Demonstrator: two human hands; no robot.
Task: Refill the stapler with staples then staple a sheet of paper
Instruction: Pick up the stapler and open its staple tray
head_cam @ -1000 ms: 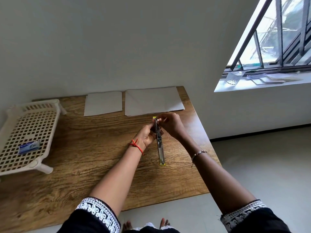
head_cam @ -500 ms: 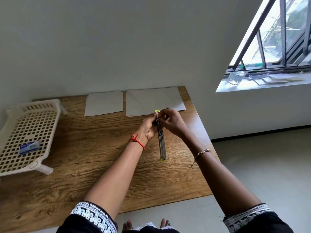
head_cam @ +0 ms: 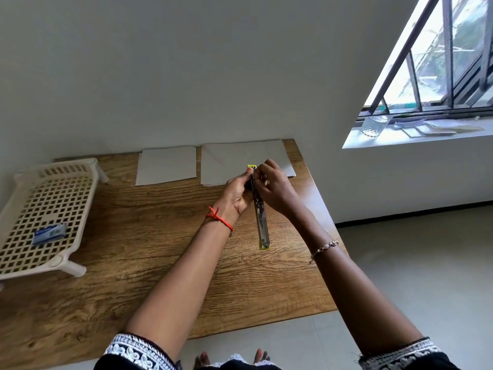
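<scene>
I look down at a brown wood-grain bench (head_cam: 133, 236) set against a pale wall. Both of my hands meet above its far right part, holding a long, thin metal stapler with yellow-green ends (head_cam: 261, 222), opened out flat so it runs in a line from near me to away from me. My left hand (head_cam: 236, 194), with a red thread tied at the wrist, has its fingers closed around the far half of the stapler from the left side. My right hand (head_cam: 274, 186), with a thin chain bracelet lower on the arm, pinches the same far end from the right, fingertips pressed at the metal channel. I cannot tell whether any staples are between the fingers. The near end of the stapler is low over the wood; I cannot tell if it touches. Just behind the hands lie two white sheets of paper, a larger one (head_cam: 240, 156) on the right and a smaller one (head_cam: 166, 165) beside it. Well apart on the left stands a cream plastic lattice rack (head_cam: 50, 198) with short legs, and a small blue staple box (head_cam: 49, 233) rests on its grid.
</scene>
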